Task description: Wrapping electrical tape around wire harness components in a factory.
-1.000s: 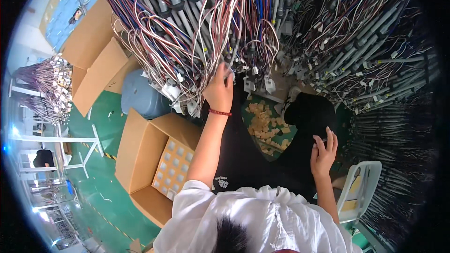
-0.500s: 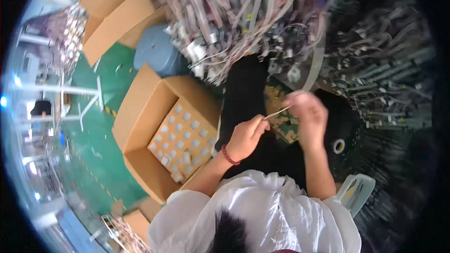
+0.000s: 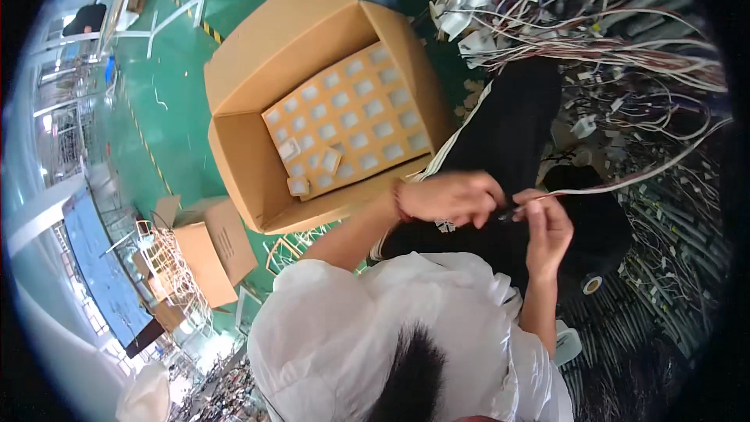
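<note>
Above my black-clad lap my two hands work close together. My right hand point(image 3: 548, 228) pinches the end of a pale cable point(image 3: 633, 181), which stretches away to the right toward a large heap of wiring. Thin wire ends show at its fingertips. My left hand point(image 3: 451, 197), with a dark red bead bracelet point(image 3: 401, 202) at the wrist, is closed and slightly blurred, just left of the right fingertips. A small dark piece point(image 3: 506, 216) shows between the hands; what my left fingers hold cannot be made out.
An open cardboard box point(image 3: 281, 55) at my left holds a tan grid tray point(image 3: 328, 113) with white pieces. Bundled cables point(image 3: 617, 39) with white connectors crowd the far right. A roll of tape point(image 3: 592, 285) lies near my right knee. Another carton point(image 3: 219, 246) stands lower left on the green floor.
The view has turned, so the box and wiring sit further right. My hands have come closer together, and the pale cable now runs from my right hand off to the right.
</note>
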{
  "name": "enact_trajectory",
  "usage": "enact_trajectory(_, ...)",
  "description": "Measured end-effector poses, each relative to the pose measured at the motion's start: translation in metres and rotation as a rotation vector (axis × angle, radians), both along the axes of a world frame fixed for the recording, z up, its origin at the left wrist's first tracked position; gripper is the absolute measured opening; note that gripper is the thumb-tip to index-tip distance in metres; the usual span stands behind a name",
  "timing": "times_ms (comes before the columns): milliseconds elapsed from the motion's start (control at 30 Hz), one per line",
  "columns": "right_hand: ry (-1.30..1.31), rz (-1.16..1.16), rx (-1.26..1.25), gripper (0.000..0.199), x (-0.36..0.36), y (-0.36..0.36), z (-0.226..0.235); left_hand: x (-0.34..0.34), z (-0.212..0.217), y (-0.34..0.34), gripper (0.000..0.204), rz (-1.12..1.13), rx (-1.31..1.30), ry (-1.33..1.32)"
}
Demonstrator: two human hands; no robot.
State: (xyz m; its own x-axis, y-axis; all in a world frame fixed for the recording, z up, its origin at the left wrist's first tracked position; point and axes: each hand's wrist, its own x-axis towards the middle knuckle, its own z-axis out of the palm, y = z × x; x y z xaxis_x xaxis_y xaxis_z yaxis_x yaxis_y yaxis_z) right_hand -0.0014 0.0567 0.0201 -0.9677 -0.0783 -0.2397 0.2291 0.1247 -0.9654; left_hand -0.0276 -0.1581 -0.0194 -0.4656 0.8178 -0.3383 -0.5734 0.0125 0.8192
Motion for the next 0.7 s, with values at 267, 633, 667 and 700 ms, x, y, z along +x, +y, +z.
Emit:
enact_trajectory(267,-0.24,-0.315,-0.374,0.017,-0.022,0.028,-0.006,0.11,-0.251,-0.249,0.056,0.531,-1.853,0.185)
enact_trajectory(633,-0.267,-0.218,-0.256,0.018,-0.015,0.003,0.016,0.065,-0.186,-0.17,0.035,1.237,-0.602,-0.319)
enact_trajectory(667,-0.258,-0.232,-0.229,0.019,-0.014,0.003,0.017,0.039,-0.136,-0.132,0.041,1.222,-0.27,-0.283)
enact_trajectory(700,-0.229,-0.213,-0.272,0.019,-0.017,-0.004,0.023,0.029,-0.09,-0.104,0.045,1.213,-0.109,-0.311)
